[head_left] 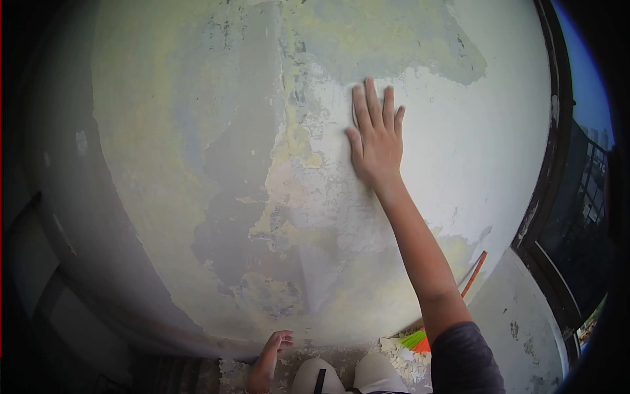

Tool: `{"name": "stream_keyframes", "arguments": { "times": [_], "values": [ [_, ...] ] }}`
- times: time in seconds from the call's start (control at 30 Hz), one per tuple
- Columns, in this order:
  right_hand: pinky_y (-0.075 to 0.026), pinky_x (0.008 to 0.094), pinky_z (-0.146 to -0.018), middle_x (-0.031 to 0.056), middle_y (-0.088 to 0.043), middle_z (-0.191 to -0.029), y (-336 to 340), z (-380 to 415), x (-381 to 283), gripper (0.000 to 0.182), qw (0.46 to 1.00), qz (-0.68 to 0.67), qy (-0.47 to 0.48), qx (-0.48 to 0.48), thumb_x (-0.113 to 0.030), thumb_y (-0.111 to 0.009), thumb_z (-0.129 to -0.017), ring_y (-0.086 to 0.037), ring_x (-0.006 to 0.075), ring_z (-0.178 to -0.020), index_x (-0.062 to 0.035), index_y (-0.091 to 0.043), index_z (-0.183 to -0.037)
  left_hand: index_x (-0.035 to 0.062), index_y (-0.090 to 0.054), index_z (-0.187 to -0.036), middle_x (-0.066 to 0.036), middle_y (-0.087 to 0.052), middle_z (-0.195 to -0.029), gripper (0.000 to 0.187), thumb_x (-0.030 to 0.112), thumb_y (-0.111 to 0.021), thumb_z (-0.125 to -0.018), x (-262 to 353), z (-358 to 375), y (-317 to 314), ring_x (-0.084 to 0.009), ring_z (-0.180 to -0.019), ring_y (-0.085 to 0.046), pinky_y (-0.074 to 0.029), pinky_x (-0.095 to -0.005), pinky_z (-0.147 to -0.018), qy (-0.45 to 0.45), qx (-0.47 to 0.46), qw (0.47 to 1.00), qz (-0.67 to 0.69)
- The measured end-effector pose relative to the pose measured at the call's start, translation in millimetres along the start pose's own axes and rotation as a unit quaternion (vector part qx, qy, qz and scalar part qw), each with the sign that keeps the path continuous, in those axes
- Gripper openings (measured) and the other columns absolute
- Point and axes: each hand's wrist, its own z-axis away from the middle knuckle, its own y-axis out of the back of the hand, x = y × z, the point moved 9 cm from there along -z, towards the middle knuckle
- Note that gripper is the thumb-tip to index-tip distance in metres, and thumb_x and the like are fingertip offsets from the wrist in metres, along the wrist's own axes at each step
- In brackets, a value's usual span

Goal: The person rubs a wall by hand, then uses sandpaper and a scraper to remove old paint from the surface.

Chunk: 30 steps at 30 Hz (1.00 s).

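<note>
My right hand [377, 148] lies flat on the wall [453, 151], fingers stretched out and spread, at the white patch where the paint is worn. A thin pale edge shows beside the index finger; what lies under the palm, if anything, is hidden. Around it the wall has grey, yellowish and white areas with ragged, flaking borders. Low in the view, my left hand [281, 341] hangs near the foot of the wall beside my knees, its fingers loosely bent and nothing visible in them.
Paint flakes [234, 374] litter the floor along the wall. A broom with green and orange bristles [415, 340] and an orange handle [474, 274] leans at the lower right. Beyond it are a pale ledge [518, 308] and a dark-framed window [558, 131].
</note>
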Motion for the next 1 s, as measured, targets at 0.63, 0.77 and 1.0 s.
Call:
{"name": "stream_keyframes", "arguments": {
  "times": [0.63, 0.77, 1.0],
  "values": [
    [-0.012, 0.0662, -0.125, 0.0124, -0.019, -0.174, -0.9, 205.4, 141.8, 0.059, 0.993, -0.011, -0.098, -0.058, -0.044, -0.028, -0.110, -0.013, 0.0428, -0.159, -0.0206, -0.034, -0.164, 0.0038, -0.062, -0.127, -0.014, -0.059, -0.124, 0.031, 0.023, -0.053, -0.104, 248.9, -33.1, -105.6, -0.0303, -0.117, -0.056, -0.044, -0.0442, -0.103, -0.323, 0.083, 0.849, -0.408],
    [-0.001, 0.0637, -0.126, 0.0182, -0.013, -0.174, 10.3, 147.2, 152.3, 0.062, 0.962, -0.033, -0.264, 0.065, -0.041, -0.024, -0.111, -0.002, 0.0449, -0.160, -0.0120, -0.029, -0.166, 0.0035, -0.061, -0.129, -0.015, -0.055, -0.132, 0.032, 0.020, -0.053, -0.102, 326.0, -31.9, -147.8, -0.0337, -0.126, -0.052, -0.039, -0.0479, -0.111, -0.449, 0.117, 0.723, -0.512],
    [-0.005, 0.0658, -0.126, 0.0025, -0.018, -0.175, 19.4, 44.4, 112.7, 0.055, 0.998, 0.025, -0.062, 0.004, -0.040, -0.030, -0.112, -0.007, 0.0419, -0.160, -0.0269, -0.031, -0.165, 0.0110, -0.037, -0.160, -0.014, -0.032, -0.168, 0.059, 0.020, -0.047, -0.103, 424.1, -67.0, -228.3, -0.0362, -0.155, -0.028, -0.029, -0.0534, -0.123, -0.587, 0.181, 0.526, -0.588]
  ]
}}
